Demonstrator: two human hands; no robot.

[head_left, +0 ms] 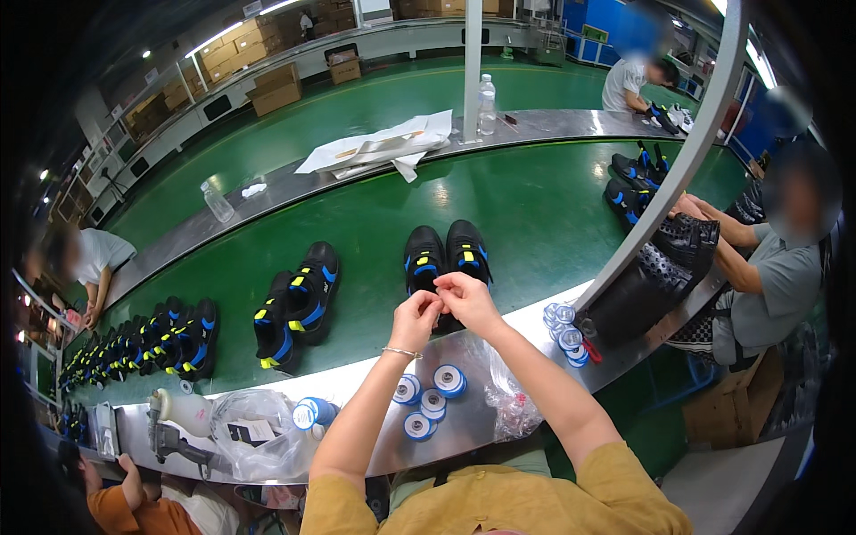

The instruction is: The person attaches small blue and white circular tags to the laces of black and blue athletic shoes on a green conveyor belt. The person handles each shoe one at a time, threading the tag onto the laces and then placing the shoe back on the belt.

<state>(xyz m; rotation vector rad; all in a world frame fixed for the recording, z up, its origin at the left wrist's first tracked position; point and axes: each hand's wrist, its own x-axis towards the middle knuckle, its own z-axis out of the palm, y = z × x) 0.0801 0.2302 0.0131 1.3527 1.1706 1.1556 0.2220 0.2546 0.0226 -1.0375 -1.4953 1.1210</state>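
My left hand [412, 323] and my right hand [471, 303] meet above the near edge of the green belt, fingertips pinched together. Whatever they pinch is too small to make out. Just beyond them stands a pair of black sneakers [466, 242] with blue and yellow patches, their near ends partly hidden by my hands. Below my wrists, several round blue-and-white discs [448, 380] lie on the metal ledge [468, 434]. A crumpled clear plastic bag [511, 406] rests beside my right forearm.
Another sneaker pair [308, 294] stands left on the belt [374, 232], and a row [147, 343] farther left. A spray gun [167, 435] and plastic bag [259, 437] lie on the ledge. More discs [563, 334] and a co-worker [785, 276] are right, beside a post [664, 178].
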